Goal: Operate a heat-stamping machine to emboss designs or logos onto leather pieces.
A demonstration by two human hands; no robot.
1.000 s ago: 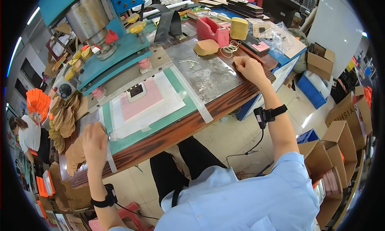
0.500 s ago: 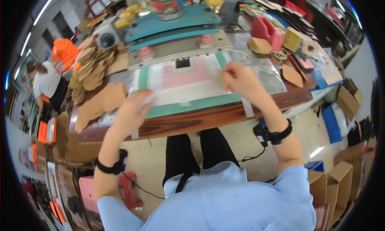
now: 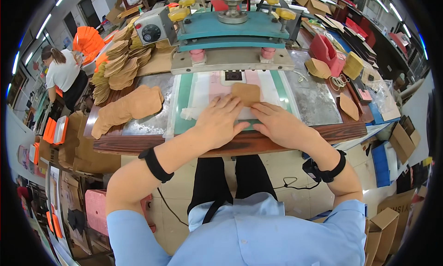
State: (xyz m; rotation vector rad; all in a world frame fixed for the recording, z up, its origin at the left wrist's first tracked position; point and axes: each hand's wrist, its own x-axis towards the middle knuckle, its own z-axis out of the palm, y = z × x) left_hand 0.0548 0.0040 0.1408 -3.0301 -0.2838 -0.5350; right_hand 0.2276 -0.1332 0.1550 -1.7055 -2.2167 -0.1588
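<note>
A tan leather-like piece [image 3: 247, 93] with rounded corners lies on the pink and white sheet [image 3: 215, 85] of the green-bordered mat, just in front of a small black-and-white plate [image 3: 232, 76]. My left hand [image 3: 220, 120] lies flat, fingers stretched out, its tips at the piece's lower left edge. From the other side, my right hand [image 3: 280, 123] reaches the lower right corner with its fingers extended and thumb apart. Neither hand is wrapped round anything. Beside my left hand is a crumpled whitish scrap [image 3: 190, 113].
Beyond the mat stands a teal press [image 3: 230, 28] with a metal bar [image 3: 230, 64]. Stacked tan pieces [image 3: 131, 104] lie at left, with more piles behind. A control box with a dial [image 3: 154, 28] stands behind them. At right are a red holder [image 3: 325, 51] and a loose tan piece [image 3: 349, 106].
Both hands have come together at the middle of the mat. The tan piece now lies flat between them; earlier my right hand held something tan at the mat's right side. The view has shifted.
</note>
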